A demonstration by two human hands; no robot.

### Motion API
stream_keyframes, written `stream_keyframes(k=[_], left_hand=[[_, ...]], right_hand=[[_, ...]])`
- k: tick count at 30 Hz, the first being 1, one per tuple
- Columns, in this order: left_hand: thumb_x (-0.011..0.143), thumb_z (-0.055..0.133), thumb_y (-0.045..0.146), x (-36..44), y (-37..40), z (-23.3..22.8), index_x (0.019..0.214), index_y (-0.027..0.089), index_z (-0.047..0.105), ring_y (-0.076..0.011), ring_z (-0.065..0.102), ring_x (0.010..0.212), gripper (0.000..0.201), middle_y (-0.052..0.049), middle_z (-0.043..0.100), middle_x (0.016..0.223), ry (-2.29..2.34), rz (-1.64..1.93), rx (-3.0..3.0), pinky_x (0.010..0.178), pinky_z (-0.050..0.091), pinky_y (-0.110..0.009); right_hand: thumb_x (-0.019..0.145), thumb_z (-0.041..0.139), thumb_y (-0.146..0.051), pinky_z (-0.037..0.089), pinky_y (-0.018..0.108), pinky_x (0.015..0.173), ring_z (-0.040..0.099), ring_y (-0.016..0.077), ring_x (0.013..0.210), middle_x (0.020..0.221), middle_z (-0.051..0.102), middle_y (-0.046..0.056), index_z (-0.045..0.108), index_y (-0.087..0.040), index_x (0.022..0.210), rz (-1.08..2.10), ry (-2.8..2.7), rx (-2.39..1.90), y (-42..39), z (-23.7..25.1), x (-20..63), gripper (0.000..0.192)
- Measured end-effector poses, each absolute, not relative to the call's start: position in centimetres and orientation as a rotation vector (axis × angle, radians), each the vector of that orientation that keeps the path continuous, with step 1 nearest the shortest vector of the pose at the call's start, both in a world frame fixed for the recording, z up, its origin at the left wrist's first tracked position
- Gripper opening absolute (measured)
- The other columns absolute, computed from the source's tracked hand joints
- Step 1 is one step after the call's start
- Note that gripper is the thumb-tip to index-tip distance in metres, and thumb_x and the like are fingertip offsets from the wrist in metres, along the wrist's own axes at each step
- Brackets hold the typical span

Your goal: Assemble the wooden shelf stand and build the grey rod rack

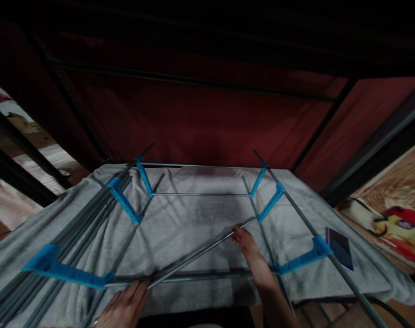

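A thin grey metal rod point(197, 253) lies slanted across the grey cloth point(190, 218). My left hand point(123, 307) grips its near end at the bottom of the view. My right hand point(243, 240) pinches the rod near its far end, close to a blue plastic connector point(269, 202). Around them lies a frame of grey rods point(200, 194) joined by blue connectors. A bundle of loose grey rods point(77, 228) runs along the left, crossed by a blue connector point(65, 272).
A dark phone point(340, 247) lies on the cloth at the right. A red fabric wall point(200, 118) with dark poles stands behind. To the far right, wood-pattern flooring point(399, 187) holds a red and yellow item point(402, 228).
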State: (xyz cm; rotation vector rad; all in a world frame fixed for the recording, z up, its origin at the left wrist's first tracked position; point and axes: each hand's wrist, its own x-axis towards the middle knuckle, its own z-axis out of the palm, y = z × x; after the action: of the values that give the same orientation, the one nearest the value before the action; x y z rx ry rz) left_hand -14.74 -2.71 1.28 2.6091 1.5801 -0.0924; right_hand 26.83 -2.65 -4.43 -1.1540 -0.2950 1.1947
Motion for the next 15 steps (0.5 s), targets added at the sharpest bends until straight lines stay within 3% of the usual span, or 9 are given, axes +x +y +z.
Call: stream_keyframes(k=[6,15], left_hand=[[0.083,0.034,-0.001,-10.0,0.7,2.6,0.125,0.020,0.069,-0.0224,0.069,0.105,0.058,-0.010,0.072,0.121,1.535,0.138,2.748,0.099,0.050,-0.037],[0.085,0.037,-0.003,-4.5,5.7,2.7,0.122,0.016,0.068,-0.0253,0.064,0.106,0.052,-0.012,0.071,0.114,1.436,0.178,2.837,0.100,0.042,-0.041]], right_hand=[[0.069,0.078,-0.040,0.057,0.041,0.085,0.070,0.0229,0.085,0.080,0.072,0.002,0.063,-0.027,0.076,1.204,-0.259,-1.143,-2.1,-5.4,27.0,0.020],[0.061,0.082,-0.042,0.056,0.042,0.090,0.070,0.0235,0.086,0.085,0.074,0.003,0.067,-0.024,0.079,1.209,-0.220,-1.095,-2.6,-5.5,27.2,0.029]])
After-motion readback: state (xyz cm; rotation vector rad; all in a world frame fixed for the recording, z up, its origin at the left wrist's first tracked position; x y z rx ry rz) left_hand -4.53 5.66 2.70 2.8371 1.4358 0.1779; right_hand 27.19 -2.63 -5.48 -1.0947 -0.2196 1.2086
